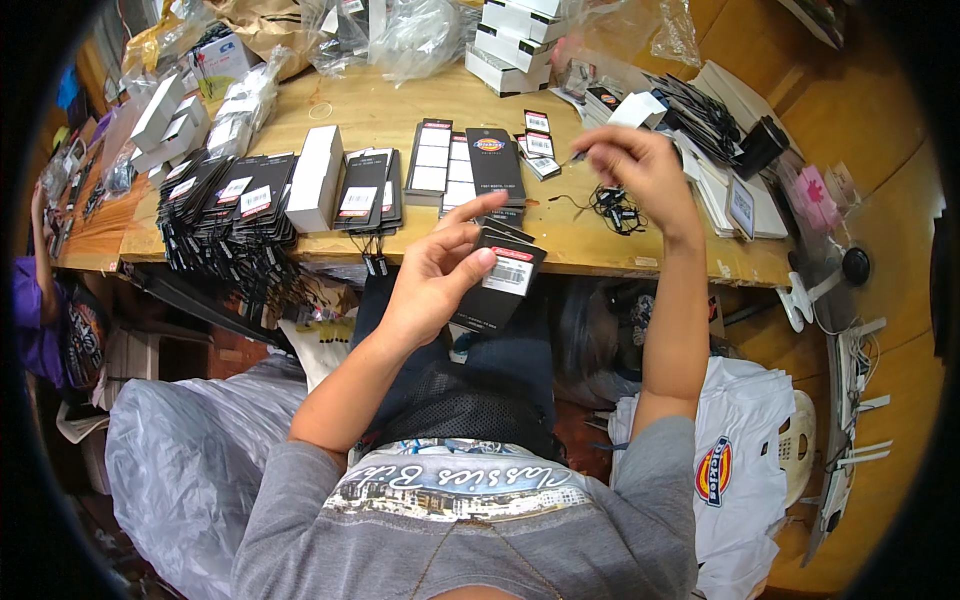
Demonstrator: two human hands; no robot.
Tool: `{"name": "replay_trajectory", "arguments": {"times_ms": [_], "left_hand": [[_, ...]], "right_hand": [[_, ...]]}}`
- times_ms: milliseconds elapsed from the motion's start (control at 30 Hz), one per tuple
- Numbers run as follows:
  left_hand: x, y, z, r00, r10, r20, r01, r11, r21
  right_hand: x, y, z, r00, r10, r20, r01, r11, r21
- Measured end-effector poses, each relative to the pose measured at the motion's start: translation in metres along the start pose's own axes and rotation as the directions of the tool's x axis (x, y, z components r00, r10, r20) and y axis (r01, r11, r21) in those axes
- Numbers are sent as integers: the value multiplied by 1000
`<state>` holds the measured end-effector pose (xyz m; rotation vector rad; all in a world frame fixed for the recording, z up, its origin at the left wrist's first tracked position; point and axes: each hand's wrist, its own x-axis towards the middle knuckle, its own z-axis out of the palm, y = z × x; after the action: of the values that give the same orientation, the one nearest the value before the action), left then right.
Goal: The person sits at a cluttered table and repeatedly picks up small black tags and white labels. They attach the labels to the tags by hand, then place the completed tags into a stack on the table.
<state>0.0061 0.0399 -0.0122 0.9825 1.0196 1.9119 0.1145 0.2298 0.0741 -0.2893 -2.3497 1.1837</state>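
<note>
My left hand (425, 285) is closed around a few black hang tags (485, 308), the thumb pressing the front one beside its white barcode sticker. They are held fanned and tilted just off the table's front edge. My right hand (640, 175) is raised over the table with fingers pinched; a thin black tag string (578, 157) shows at its fingertips, slightly blurred. Below that hand lies a tangle of black strings (617, 208). Between the hands are a stack of black tags (493, 165), white label strips (432, 160) and small barcode stickers (539, 146).
Left on the wooden table (390, 95) are rows of stickered, strung tags (235, 200) and an upright white box (316, 180). White boxes (510, 50) and plastic bags (420, 40) stand behind. A small screen device (741, 207) is right. Another person's purple sleeve (38, 300) shows far left.
</note>
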Motion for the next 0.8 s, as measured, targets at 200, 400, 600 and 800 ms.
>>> {"name": "replay_trajectory", "arguments": {"times_ms": [200, 400, 600, 800], "left_hand": [[-5, 8, 1, 978, -207, 22, 198, 961, 194], [-26, 16, -28, 989, -131, -74, 141, 978, 152], [-34, 7, -30, 981, -174, -82, 182, 978, 99], [-33, -11, -15, 962, -273, -20, 274, 960, 67]], "right_hand": [[-39, -25, 52, 993, -62, 101, 70, 994, -79], [-72, 3, 37, 986, 141, -83, -147, 987, -69], [-88, 29, 27, 959, 151, -238, -7, 857, 515], [-80, 26, 59, 959, 79, -272, 243, 260, 934]]}}
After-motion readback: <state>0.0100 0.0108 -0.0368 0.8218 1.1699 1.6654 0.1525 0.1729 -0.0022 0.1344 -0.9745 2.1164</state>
